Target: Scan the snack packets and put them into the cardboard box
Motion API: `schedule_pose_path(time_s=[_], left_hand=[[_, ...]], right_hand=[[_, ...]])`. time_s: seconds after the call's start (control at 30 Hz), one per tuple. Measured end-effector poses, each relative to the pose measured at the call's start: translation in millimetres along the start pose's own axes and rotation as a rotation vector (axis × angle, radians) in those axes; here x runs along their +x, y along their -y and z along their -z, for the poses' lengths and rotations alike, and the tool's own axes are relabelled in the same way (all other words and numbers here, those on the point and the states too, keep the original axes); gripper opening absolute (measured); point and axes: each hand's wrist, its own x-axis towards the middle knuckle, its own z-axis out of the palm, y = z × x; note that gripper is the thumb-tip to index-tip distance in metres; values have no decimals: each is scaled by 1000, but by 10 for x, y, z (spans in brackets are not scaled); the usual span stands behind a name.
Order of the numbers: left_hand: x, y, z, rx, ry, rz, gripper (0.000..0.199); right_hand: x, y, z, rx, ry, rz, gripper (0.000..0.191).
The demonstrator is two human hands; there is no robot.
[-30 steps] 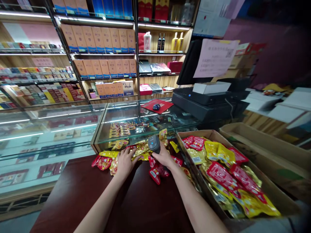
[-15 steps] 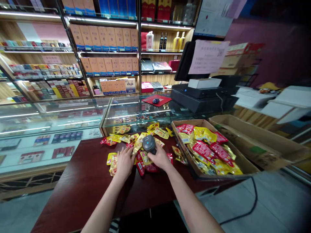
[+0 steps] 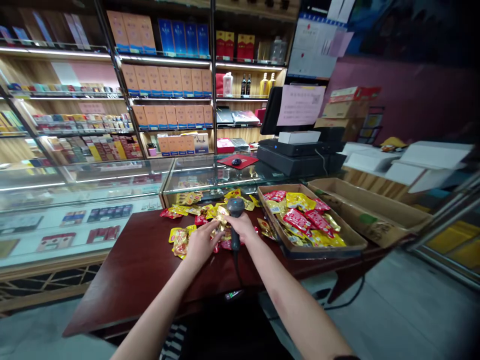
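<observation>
Snack packets in yellow, gold and red lie in a loose pile on the dark red table. My right hand is closed around a black handheld scanner, its head up and its cable hanging towards the table's front edge. Just left of it, my left hand reaches over the pile with its fingers at a gold packet. The fingertips partly overlap the packets, and whether they grip one is unclear.
An open carton of packets stands right of the pile, beside another carton. Behind are a glass counter, a mouse on a red mat and a monitor. Stocked shelves line the back.
The camera view has shifted. My left hand has moved right, closer to the scanner. The scanner now stands more upright, with its handle and cable showing below my right hand.
</observation>
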Motion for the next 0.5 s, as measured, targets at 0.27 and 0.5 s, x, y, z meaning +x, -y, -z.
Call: schedule_pose_path(time_s=[0.27,0.5], left_hand=[[407,332,153,-575,347,433,55],[662,490,91,-850,323,713,48]], right_hand=[[4,67,117,-64,181,14,34],[-342,98,104,-249,-15,221,31]])
